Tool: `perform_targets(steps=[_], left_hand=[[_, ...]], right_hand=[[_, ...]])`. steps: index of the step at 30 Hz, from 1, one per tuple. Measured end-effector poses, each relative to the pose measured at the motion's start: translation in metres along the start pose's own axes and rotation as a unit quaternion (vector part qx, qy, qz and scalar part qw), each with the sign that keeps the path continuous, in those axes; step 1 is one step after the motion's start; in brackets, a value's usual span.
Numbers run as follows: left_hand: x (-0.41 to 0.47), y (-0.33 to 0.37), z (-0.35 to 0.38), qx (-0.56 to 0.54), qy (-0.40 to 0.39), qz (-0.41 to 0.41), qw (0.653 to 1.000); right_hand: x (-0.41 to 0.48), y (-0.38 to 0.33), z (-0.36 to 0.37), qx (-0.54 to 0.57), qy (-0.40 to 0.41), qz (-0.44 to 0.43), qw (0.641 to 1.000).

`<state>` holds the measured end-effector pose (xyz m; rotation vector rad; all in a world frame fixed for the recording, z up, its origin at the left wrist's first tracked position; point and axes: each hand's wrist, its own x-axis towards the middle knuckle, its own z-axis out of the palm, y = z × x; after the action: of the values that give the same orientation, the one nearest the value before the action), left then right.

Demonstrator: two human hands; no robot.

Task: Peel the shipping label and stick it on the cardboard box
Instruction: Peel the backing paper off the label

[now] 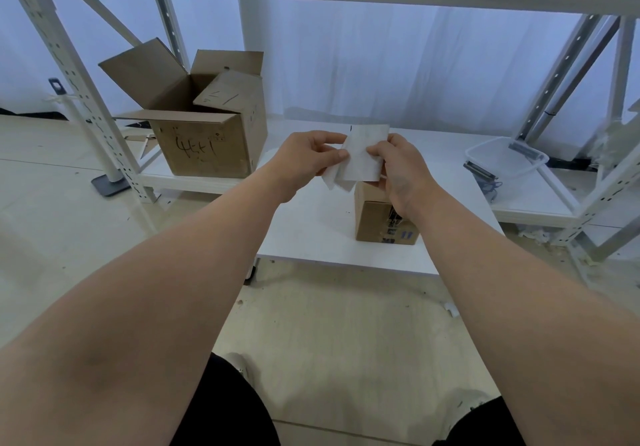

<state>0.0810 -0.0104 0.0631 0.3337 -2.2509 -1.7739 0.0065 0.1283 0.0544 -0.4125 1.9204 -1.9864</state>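
You see a matt white paper shipping label [363, 154], a small box [372, 217] of brown matt cardboard, a smooth white worktop [311, 230], a clear plastic tub [505, 161] and a white-painted metal shelf frame [69, 74].

Two cardboard boxes [194, 126] [377, 218], one label [365, 154], one plastic tub [505, 158].

Both hands [349, 165] pinch shipping label [365, 154] (above cardboard box [375, 218]).
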Motion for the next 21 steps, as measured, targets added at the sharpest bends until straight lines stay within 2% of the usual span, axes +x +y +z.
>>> perform_targets(steps=[10, 14, 21], left_hand=[[0.0026, -0.0039, -0.0027, 0.013, 0.050, -0.013, 0.999], [0.0036, -0.0045, -0.0021, -0.004, 0.057, -0.013, 0.998], [0.0056, -0.0065, -0.0047, 0.029, 0.088, -0.041, 0.995]], right_hand=[[0.0031, 0.0020, -0.0005, -0.008, -0.018, 0.008, 1.000], [0.0049, 0.0029, 0.0026, -0.013, -0.009, 0.005, 1.000], [0.0063, 0.0043, -0.0006, -0.033, 0.013, 0.020, 0.999]])
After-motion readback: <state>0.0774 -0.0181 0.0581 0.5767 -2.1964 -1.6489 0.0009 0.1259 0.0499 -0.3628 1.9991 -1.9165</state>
